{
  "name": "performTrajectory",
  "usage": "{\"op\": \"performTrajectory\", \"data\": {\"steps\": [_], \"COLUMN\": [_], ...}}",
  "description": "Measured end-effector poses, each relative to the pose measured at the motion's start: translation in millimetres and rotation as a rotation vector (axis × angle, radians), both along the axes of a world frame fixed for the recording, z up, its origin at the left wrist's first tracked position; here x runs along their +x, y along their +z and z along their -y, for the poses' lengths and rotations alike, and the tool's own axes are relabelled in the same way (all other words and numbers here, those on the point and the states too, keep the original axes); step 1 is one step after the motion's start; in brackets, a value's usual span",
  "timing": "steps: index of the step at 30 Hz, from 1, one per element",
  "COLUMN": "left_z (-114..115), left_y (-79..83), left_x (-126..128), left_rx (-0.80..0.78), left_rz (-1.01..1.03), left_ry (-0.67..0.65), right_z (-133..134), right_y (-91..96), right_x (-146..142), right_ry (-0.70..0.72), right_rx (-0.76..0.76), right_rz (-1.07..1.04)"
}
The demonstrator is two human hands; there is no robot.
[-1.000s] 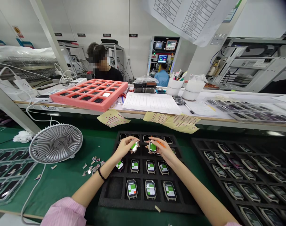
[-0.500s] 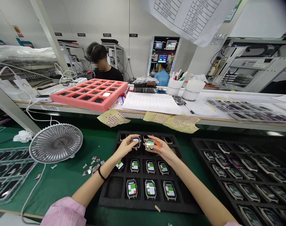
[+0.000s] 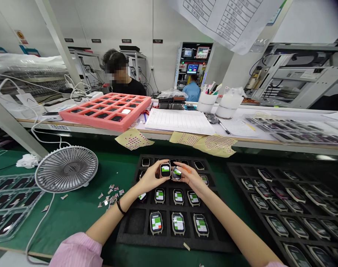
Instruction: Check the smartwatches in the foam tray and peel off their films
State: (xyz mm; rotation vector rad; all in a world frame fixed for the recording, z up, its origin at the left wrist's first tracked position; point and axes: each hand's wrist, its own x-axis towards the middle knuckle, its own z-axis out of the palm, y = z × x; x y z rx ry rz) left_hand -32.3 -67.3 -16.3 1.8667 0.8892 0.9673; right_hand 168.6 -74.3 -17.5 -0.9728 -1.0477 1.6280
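Note:
My left hand (image 3: 151,178) is closed round the edges of a smartwatch body (image 3: 165,170) whose lit screen shows white and green. Close beside it, a second smartwatch (image 3: 176,173) with a lit screen is held in my right hand (image 3: 193,179). An orange stick-like tool (image 3: 186,169) also lies between the fingers of that hand. Both watches are over the back rows of a black foam tray (image 3: 169,239). Strapless watches sit in many of its pockets, several with lit green-and-white screens, such as the watch (image 3: 178,223) in the front row.
Another black foam tray (image 3: 232,170) full of watches lies at the right. A grey fan (image 3: 66,168), small loose parts (image 3: 110,195) and a clear tray (image 3: 13,204) are to the left. Above, a shelf carries a red foam tray (image 3: 102,124) and papers (image 3: 180,121). A person (image 3: 130,87) sits beyond.
My left hand has shifted slightly right with its watch, and its thumb has moved off the screen to the lower edge. The watch in my right hand has tilted a little.

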Motion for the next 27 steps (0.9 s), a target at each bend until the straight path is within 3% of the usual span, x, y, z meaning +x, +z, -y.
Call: {"op": "performTrajectory", "data": {"steps": [5, 12, 21, 27], "left_z": [2.9, 4.2, 6.3, 9.4], "left_y": [1.2, 0.5, 6.8, 6.7], "left_x": [2.1, 4.1, 4.9, 5.6], "left_rx": [0.371, 0.465, 0.476, 0.442], "left_rz": [-0.224, -0.501, -0.145, -0.093], "left_ry": [-0.058, 0.008, 0.019, 0.010], "right_z": [8.2, 14.7, 11.7, 13.7], "right_y": [-3.6, -7.5, 4.8, 7.5], "right_x": [-11.8, -17.4, -11.7, -7.8], "right_ry": [0.028, 0.038, 0.155, 0.220], "right_rx": [0.022, 0.097, 0.123, 0.121], "right_rz": [0.036, 0.193, 0.005, -0.070]}}
